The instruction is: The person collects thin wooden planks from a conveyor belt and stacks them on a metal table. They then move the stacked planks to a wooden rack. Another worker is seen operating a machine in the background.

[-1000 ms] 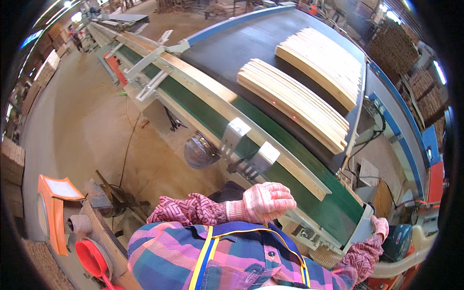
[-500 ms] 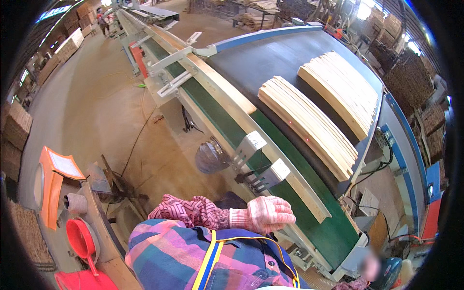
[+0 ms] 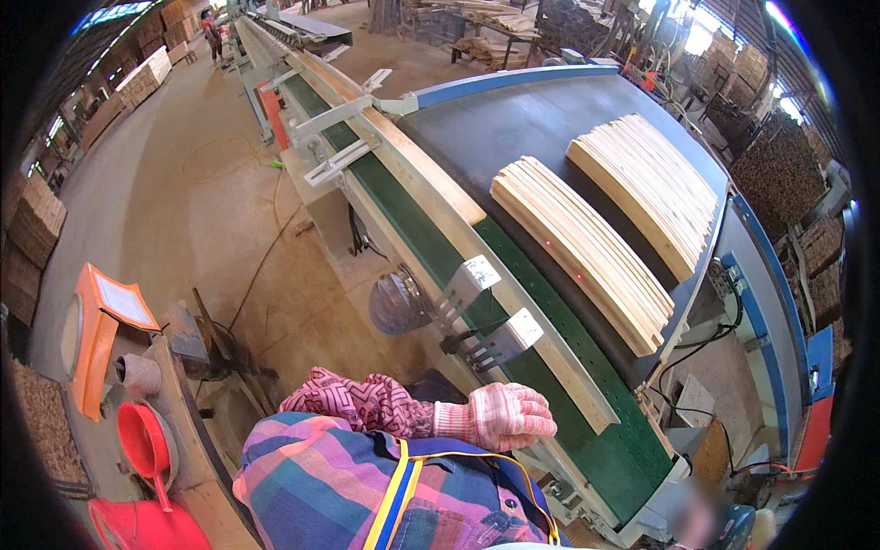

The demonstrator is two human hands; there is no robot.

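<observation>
My left hand [image 3: 502, 417], in a pink and white knit glove, is held palm down in front of my chest, close to the near edge of the green conveyor belt [image 3: 550, 302]. It holds nothing, and its fingers lie loosely extended. Two batches of pale wooden slats [image 3: 587, 247] [image 3: 646, 188] lie side by side on the wide dark belt [image 3: 513, 119] beyond, well out of the hand's reach. My right hand does not show clearly. Only a blurred patch [image 3: 695, 519] sits at the lower right.
Metal brackets [image 3: 477, 275] [image 3: 518, 330] stick out from the conveyor's wooden side rail. A motor housing [image 3: 396, 302] sits below. An orange stand [image 3: 96, 335], a red funnel [image 3: 142, 440] and a cable on the concrete floor lie to my left. Stacks of wood [image 3: 779, 156] fill the far right.
My left hand has stayed in front of my chest. My right hand, seen at the conveyor's end a second ago, has dropped to the lower right into blur. The view has tilted slightly.
</observation>
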